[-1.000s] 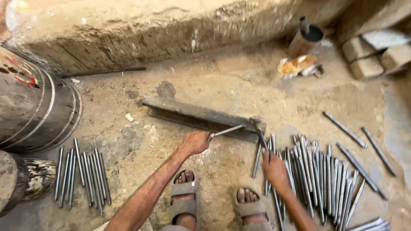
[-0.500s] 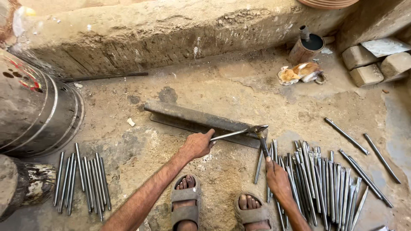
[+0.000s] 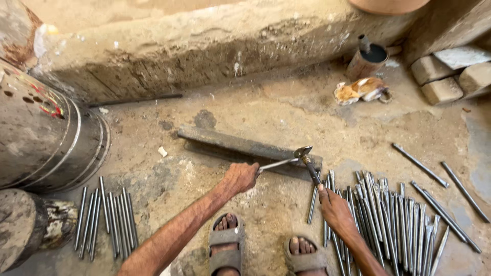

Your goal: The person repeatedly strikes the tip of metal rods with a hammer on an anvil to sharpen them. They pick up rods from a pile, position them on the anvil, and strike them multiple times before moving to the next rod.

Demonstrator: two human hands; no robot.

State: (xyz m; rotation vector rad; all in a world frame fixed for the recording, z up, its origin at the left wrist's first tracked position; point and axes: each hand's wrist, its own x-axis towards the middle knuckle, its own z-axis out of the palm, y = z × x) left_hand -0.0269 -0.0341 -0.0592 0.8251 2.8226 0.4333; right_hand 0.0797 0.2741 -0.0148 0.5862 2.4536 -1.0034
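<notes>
A thin metal rod (image 3: 279, 164) lies across a flat iron bar (image 3: 240, 146) on the dirt floor (image 3: 286, 112), the left hand (image 3: 240, 177) closed around its near end. The right hand (image 3: 335, 207), fingers wrapped on the handle, has brought the hammer (image 3: 307, 159) down from its raised position; its head now seems to meet the rod's tip. More rods (image 3: 399, 214) lie piled just right.

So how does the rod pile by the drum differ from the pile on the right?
The small row of grey metal rods beside the drum holds far fewer pieces than the big heap of grey metal rods on the right. The small row lies neat and parallel; the big heap is looser, with strays angled off towards the right. The right hand rests at the big heap; no hand is near the small row. Both lie on the dusty floor.
</notes>
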